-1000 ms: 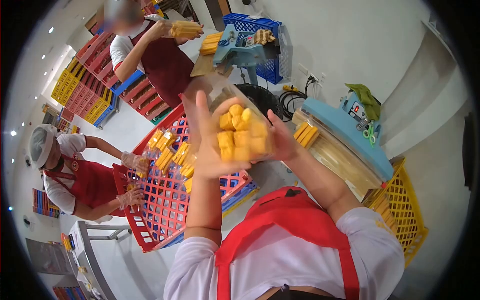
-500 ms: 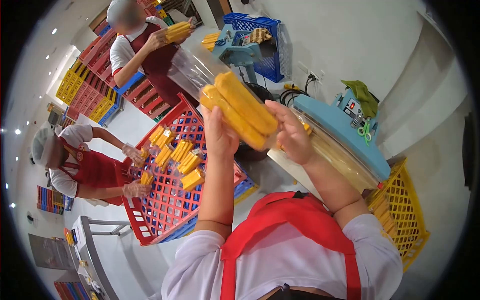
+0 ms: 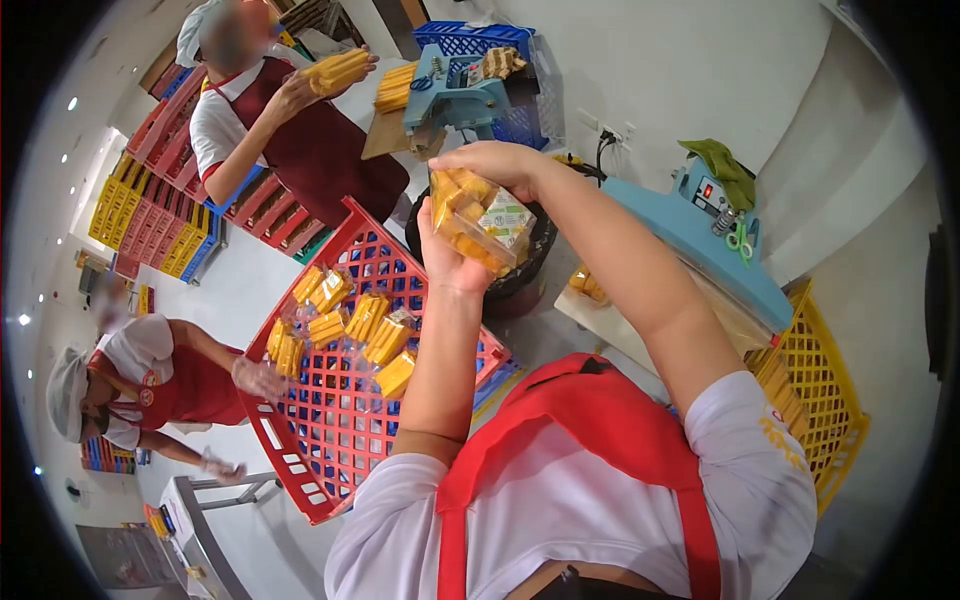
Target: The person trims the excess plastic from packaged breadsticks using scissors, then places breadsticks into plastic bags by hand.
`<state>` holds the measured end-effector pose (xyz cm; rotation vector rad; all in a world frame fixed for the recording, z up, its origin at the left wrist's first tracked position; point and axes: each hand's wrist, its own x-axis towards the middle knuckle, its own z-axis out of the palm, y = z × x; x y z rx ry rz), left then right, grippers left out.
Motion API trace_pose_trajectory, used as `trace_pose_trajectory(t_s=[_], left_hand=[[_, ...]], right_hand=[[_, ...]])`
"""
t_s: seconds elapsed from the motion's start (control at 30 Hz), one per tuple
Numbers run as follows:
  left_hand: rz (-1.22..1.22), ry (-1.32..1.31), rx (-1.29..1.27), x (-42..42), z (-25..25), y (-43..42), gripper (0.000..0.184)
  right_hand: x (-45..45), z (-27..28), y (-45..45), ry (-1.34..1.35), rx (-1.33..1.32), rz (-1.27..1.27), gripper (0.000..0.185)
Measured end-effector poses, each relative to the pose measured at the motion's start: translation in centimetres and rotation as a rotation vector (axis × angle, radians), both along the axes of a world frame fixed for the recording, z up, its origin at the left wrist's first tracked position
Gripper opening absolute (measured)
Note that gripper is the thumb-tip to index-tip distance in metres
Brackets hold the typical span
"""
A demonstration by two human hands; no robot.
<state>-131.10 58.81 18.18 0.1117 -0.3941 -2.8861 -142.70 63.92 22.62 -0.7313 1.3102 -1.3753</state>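
A clear plastic bag of yellow sticks [image 3: 462, 218] is tilted with its stick ends toward me, and a white and green label shows on it. My left hand [image 3: 457, 262] supports it from below and the left side, fingers curled around it. Over its far upper end reaches my right hand [image 3: 495, 165], closed on the plastic; its fingertips are partly hidden. Beyond the bag is a black-lined bin [image 3: 525, 285]. To the left, a red crate [image 3: 290, 475] holds several bagged bundles of yellow sticks [image 3: 367, 318].
At right stands a light-blue sealing machine [image 3: 690, 235] with green scissors [image 3: 739, 242]; beside it is a yellow crate [image 3: 838, 430]. Farther off is another blue machine [image 3: 475, 105]. One co-worker [image 3: 320, 150] holds yellow sticks; another [image 3: 200, 370] reaches over the red crate's left side.
The bag has turned from lengthwise to end-on, showing its label. My right hand has moved from its right side to the far upper end. A co-worker's lower hand has left the crate.
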Motion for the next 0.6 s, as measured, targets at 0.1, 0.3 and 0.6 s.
trace_pose_trajectory(t_s=[0.1,0.3,0.6], left_hand=[[0.005,-0.02,0.012,-0.1,-0.7,-1.1,0.04],[-0.077,0.243,-0.244,-0.6,0.3,-0.4,0.057],[0.394,0.475,-1.797,-4.3,-3.6,10.5,0.036]], right_hand=[[0.2,-0.5,-0.7,-0.042,-0.011,-0.037,0.032],[1.8,-2.5,4.0,0.376,-0.266,-0.811,0.049],[5.4,-8.1,22.6,0.122,-0.509,-1.085,0.045]])
